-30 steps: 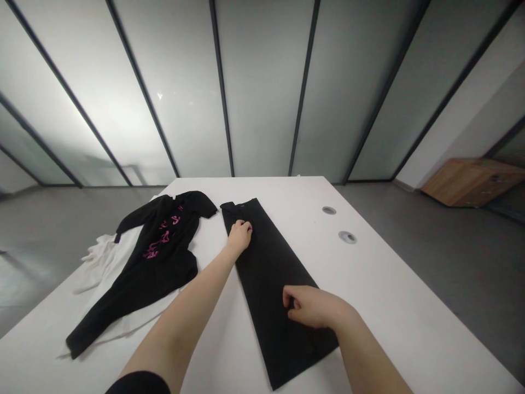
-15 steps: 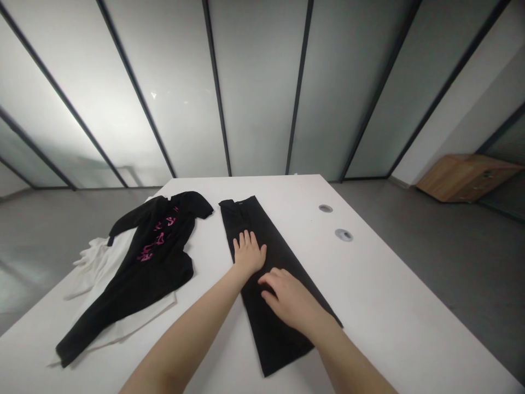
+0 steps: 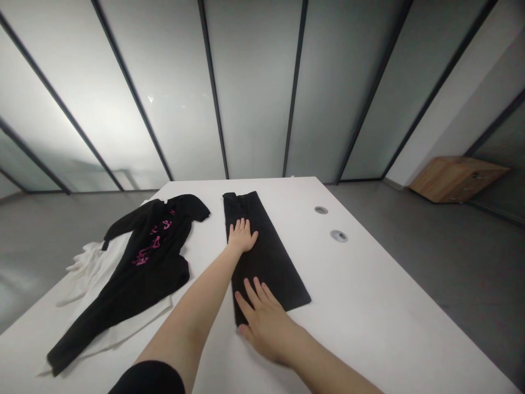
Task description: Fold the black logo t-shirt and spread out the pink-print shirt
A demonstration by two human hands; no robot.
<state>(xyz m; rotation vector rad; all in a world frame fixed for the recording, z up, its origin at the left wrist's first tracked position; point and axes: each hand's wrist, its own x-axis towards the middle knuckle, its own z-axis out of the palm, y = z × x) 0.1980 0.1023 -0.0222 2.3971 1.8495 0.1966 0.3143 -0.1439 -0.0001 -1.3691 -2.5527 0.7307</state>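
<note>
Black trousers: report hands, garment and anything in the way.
Left hand open, palm down on black trousers. Right hand open, spread over their near end. Trousers laid out on white table. Black shirt apart, to the left.

One view, head-worn, wide; looks forward and down from above the near end of the table (image 3: 369, 328), frame cutting off its near edge. Faces along the table to the glass wall (image 3: 256, 93) beyond, which fills the upper half. Right hand (image 3: 268, 325) nearer the lens, left hand (image 3: 242, 237) farther out, forearms (image 3: 328, 358) at bottom edge. Floor (image 3: 451, 251) both sides; cabinet (image 3: 453, 178) far right
</note>
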